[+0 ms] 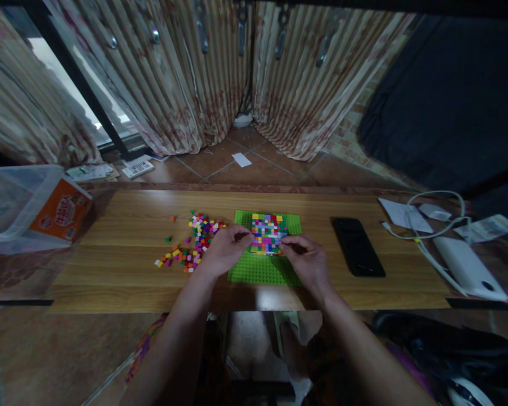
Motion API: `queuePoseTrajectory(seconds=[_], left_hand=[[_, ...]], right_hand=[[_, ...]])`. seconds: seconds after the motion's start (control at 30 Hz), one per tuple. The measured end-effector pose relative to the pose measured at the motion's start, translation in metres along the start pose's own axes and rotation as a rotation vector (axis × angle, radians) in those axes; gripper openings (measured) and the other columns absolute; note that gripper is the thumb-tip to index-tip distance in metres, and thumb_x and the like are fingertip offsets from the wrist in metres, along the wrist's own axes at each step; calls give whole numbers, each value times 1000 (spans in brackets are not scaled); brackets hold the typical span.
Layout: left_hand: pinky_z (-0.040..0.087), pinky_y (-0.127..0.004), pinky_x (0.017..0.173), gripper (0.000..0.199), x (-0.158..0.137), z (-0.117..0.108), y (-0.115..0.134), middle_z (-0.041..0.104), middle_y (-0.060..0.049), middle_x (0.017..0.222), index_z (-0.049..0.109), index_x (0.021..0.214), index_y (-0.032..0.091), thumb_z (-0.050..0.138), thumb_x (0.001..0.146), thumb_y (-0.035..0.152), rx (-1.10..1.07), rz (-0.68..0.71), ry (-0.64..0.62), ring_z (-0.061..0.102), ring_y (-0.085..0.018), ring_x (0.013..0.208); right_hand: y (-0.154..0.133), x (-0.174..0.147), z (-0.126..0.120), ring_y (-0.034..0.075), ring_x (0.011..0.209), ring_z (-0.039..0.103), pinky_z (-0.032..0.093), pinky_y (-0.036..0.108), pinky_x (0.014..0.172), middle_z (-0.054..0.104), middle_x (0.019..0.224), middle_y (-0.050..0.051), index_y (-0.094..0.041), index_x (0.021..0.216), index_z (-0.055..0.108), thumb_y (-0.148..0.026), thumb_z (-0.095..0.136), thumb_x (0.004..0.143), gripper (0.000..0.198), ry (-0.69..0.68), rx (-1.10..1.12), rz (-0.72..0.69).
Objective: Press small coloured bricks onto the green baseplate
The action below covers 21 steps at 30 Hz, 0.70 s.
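Note:
A green studded baseplate lies on the wooden table. On its upper part stands a block of many-coloured toy bricks packed side by side. My left hand is at the left side of this block, thumb and forefinger closed together at its edge. At the block's right side is my right hand, its thumb and forefinger pinched at the lower right corner. Whatever lies between the fingertips of either hand is too small to make out. Left of the baseplate spreads a loose pile of small coloured bricks, partly behind my left hand.
A black phone lies right of the baseplate. Beyond it are a white power strip, a white cable and papers. A clear plastic bin with an orange label stands at far left. Curtains hang behind the table.

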State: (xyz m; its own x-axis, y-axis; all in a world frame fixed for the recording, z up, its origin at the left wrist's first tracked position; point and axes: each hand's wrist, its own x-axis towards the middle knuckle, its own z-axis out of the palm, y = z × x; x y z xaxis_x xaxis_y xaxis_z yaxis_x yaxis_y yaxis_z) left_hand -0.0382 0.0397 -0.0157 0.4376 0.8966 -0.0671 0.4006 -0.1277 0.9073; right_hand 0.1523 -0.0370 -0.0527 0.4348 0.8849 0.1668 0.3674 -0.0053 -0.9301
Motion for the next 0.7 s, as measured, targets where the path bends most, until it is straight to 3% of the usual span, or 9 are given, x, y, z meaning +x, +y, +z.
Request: queuePoseTrajectory(seconds=[0.23, 0.7], left_hand=[[42, -26, 64, 23, -2, -1, 1, 67, -2, 73, 69, 78, 15, 55, 81, 33, 7, -2, -4, 58, -15, 69], [41, -25, 63, 20, -6, -3, 2, 67, -2, 73, 68, 78, 15, 55, 81, 29, 15, 3, 1, 58, -14, 68]], right_hand=[[-6, 1, 3, 16, 68, 60, 47, 30, 66, 68, 74, 2, -19, 80, 68, -44, 74, 70, 28, 50, 146, 160], [-3, 5, 7, 16, 61, 58, 46, 30, 60, 65, 69, 2, -18, 77, 62, -48, 76, 66, 35, 85, -27, 137]])
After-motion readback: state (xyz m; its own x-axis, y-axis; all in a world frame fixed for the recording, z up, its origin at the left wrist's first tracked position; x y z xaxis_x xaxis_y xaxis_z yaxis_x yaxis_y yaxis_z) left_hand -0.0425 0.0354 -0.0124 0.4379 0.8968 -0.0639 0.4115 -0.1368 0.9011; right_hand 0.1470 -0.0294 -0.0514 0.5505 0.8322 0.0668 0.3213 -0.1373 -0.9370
